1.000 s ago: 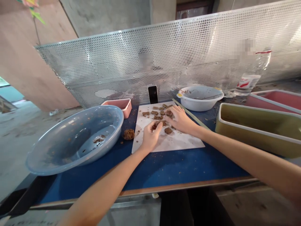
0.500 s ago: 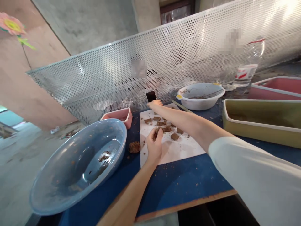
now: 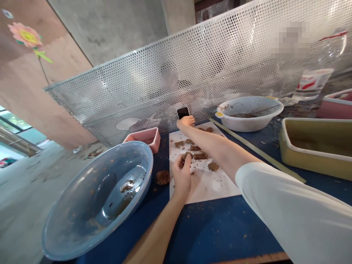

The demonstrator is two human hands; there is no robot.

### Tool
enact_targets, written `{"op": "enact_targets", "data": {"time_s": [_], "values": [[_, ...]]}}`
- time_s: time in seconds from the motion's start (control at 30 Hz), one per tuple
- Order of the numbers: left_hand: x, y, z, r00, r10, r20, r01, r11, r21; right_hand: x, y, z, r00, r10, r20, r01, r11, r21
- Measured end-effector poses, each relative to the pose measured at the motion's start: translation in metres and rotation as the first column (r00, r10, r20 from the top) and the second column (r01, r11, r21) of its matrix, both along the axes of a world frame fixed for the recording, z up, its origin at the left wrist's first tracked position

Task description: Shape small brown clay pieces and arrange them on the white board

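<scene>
A white board (image 3: 203, 183) lies on the blue table (image 3: 220, 227) with several brown clay pieces (image 3: 200, 156) on it. My left hand (image 3: 182, 174) rests on the board's left side, fingers pinched on a brown piece. My right arm stretches across the board to the far edge. There my right hand (image 3: 187, 121) is closed around the base of a small black phone (image 3: 183, 112) that stands against the perforated metal screen.
A large blue basin (image 3: 82, 220) with brown scraps sits at the left, a pink tray (image 3: 154, 137) behind it and a brown clay lump (image 3: 162, 177) beside the board. A white bowl (image 3: 271, 117), a thin stick (image 3: 255, 150), an olive tub (image 3: 302, 157) and a plastic bottle (image 3: 316, 77) stand to the right.
My right hand left the clay pieces and reached forward to the phone at the screen. My left hand stayed on its piece. The view swung a little to the left.
</scene>
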State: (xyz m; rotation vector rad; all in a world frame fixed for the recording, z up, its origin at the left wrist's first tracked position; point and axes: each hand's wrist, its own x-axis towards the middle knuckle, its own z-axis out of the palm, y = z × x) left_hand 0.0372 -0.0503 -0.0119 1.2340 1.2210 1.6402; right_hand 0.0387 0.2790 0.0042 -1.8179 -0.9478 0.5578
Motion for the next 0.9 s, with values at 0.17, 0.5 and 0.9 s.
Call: {"op": "enact_targets", "data": {"time_s": [0.17,0.5,0.9], "values": [[0.0,0.001,0.0,1.0,-0.002,0.009,0.002,1.0,-0.001,0.001,0.002,-0.005,1.0,0.012,-0.006,-0.012,0.999,0.037],[0.001,-0.001,0.001,1.0,-0.006,-0.015,0.005,1.0,-0.003,-0.004,0.004,-0.006,0.999,-0.037,0.014,0.037,0.999,-0.027],[0.0,-0.002,-0.001,0.999,-0.04,-0.011,0.04,0.999,0.002,0.036,-0.013,-0.002,0.976,0.046,0.212,-0.052,0.998,0.019]]}}
